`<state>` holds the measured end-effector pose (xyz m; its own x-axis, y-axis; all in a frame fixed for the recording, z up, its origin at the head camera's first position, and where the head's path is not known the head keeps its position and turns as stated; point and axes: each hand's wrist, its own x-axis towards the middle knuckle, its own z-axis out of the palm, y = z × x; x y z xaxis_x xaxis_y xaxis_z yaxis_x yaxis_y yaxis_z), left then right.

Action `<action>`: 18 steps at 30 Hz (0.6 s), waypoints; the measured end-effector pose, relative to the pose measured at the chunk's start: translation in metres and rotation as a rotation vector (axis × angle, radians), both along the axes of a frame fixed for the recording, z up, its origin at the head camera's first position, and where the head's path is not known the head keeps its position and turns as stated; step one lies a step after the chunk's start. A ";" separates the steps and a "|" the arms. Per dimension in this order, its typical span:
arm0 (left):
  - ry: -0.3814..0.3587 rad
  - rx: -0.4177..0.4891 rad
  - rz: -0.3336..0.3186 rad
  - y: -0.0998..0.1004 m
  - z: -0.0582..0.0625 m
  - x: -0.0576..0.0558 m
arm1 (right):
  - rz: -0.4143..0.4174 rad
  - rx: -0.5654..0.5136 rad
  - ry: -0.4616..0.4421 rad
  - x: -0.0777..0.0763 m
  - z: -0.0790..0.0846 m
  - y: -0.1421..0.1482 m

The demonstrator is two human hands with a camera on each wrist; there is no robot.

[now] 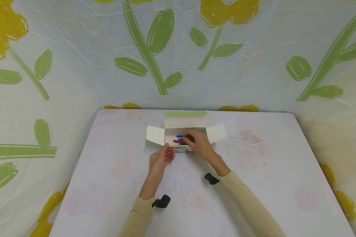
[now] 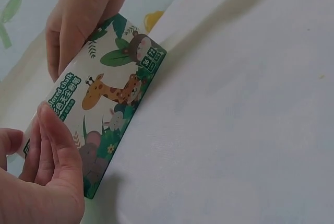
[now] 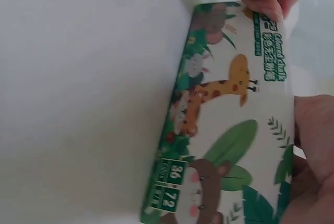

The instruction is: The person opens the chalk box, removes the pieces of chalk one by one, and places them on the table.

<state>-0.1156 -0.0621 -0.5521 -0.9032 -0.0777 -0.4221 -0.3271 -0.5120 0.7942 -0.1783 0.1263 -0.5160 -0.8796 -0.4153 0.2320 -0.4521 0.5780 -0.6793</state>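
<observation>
An open cardboard box (image 1: 185, 122) printed "colored chalk" with a giraffe and other animals stands near the table's back edge, flaps spread. Colored sticks lie inside, among them a blue stick (image 1: 179, 136) and a magenta stick (image 1: 176, 141). My left hand (image 1: 160, 158) grips the box's front left corner, thumb over the rim and fingers along the printed front (image 2: 112, 91). From the right, my right hand (image 1: 200, 143) reaches into the box, its fingertips right at the blue stick's end. In both wrist views the box wall hides these fingertips; I cannot tell whether they pinch a stick.
The pale table (image 1: 106, 184) has faint colored smudges, with reddish marks (image 1: 252, 141) right of the box. Behind it hangs a flower-printed cloth (image 1: 92, 65). Black wrist mounts (image 1: 161, 201) stick out inward from both sleeves.
</observation>
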 end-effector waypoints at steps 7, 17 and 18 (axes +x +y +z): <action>0.013 -0.020 0.006 0.000 -0.002 -0.005 | 0.100 0.119 -0.130 -0.021 0.005 -0.001; 0.012 -0.033 -0.001 -0.001 -0.002 -0.007 | 0.147 0.238 -0.278 -0.040 0.008 -0.012; 0.011 -0.036 -0.002 0.000 -0.002 -0.007 | 0.149 0.248 -0.282 -0.041 0.008 -0.013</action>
<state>-0.1228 -0.0626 -0.5537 -0.9081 -0.0912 -0.4087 -0.3189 -0.4822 0.8159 -0.2191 0.1133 -0.5081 -0.8205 -0.5559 -0.1331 -0.3592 0.6826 -0.6364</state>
